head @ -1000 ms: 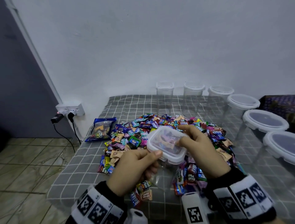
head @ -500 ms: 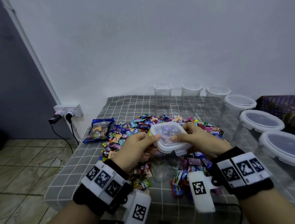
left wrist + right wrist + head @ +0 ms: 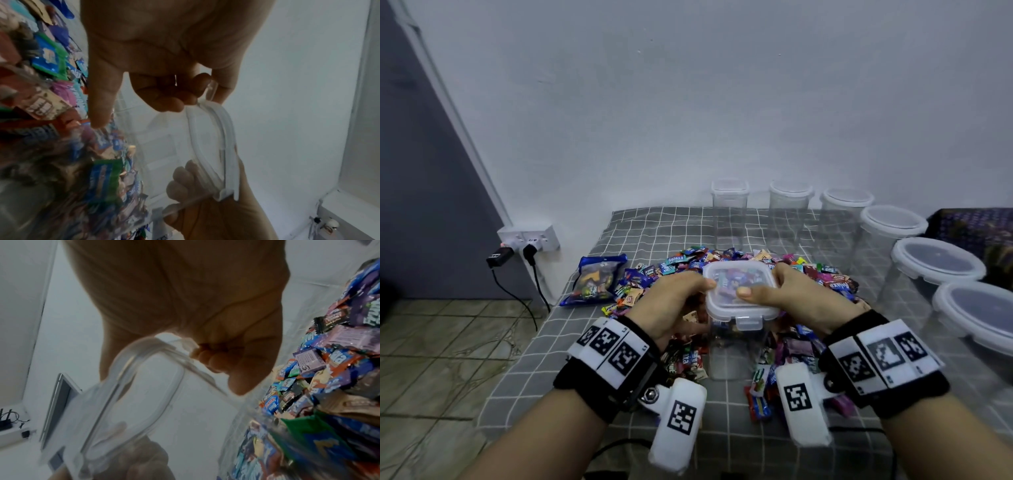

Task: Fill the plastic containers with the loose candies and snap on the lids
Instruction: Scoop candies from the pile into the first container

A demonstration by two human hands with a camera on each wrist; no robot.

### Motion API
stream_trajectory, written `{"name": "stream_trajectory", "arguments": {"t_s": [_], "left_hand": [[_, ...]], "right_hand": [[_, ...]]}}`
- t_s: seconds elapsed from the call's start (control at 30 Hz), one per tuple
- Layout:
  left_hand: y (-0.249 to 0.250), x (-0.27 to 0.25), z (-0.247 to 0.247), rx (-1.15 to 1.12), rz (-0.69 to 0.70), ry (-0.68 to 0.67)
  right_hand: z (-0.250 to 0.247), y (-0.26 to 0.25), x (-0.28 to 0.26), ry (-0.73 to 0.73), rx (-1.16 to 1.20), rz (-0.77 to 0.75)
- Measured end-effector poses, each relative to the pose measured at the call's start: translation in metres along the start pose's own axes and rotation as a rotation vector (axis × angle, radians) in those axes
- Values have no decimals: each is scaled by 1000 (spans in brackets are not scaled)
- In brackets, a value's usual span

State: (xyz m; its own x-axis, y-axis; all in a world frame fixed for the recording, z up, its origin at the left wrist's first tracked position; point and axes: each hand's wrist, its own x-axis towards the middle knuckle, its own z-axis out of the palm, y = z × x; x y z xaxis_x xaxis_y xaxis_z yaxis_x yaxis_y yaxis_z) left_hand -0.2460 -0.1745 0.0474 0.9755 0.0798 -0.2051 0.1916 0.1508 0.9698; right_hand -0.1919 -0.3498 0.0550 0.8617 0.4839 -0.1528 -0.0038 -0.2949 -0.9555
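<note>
now lid (image 3: 740,291) sits level on container (image 3: 734,346)

Head view evenly but dimly lit, bluish cast, soft shadows, wide-angle bending at edges; both wrist views backlit by pale wall (image 3: 298,81), hands reduced to dark silhouettes, candy wrappers (image 3: 329,369) smeared and unsharp toward frame borders.

The left hand (image 3: 673,301) hides the near-left side of the square container (image 3: 734,346), and the right hand (image 3: 796,301) covers its right side; the fingers beneath the lid (image 3: 739,291) go unseen from the head view. The candies (image 3: 61,146) beside the left hand blur into smears. By the right hand, a round container (image 3: 977,315) is cut by the picture's edge.
</note>
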Motion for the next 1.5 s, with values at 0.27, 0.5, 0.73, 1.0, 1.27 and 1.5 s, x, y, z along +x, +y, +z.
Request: {"name": "stream_trajectory", "arguments": {"t_s": [0.27, 0.5, 0.73, 1.0, 1.27, 1.5], "left_hand": [[0, -4, -5, 252, 185, 105], [17, -10, -10, 686, 390, -133], [24, -3, 1, 1136, 425, -216], [35, -26, -17, 950, 567, 14], [9, -61, -118, 1124, 228, 394], [-53, -61, -180, 1333, -289, 467]], "right_hand": [[2, -6, -23, 309, -344, -147], [0, 22, -33, 175, 21, -220], [4, 33, -32, -95, -5, -199], [15, 39, -27, 7, -176, -264], [18, 38, -33, 17, -244, -290], [14, 44, -41, 68, -454, -230]]}}
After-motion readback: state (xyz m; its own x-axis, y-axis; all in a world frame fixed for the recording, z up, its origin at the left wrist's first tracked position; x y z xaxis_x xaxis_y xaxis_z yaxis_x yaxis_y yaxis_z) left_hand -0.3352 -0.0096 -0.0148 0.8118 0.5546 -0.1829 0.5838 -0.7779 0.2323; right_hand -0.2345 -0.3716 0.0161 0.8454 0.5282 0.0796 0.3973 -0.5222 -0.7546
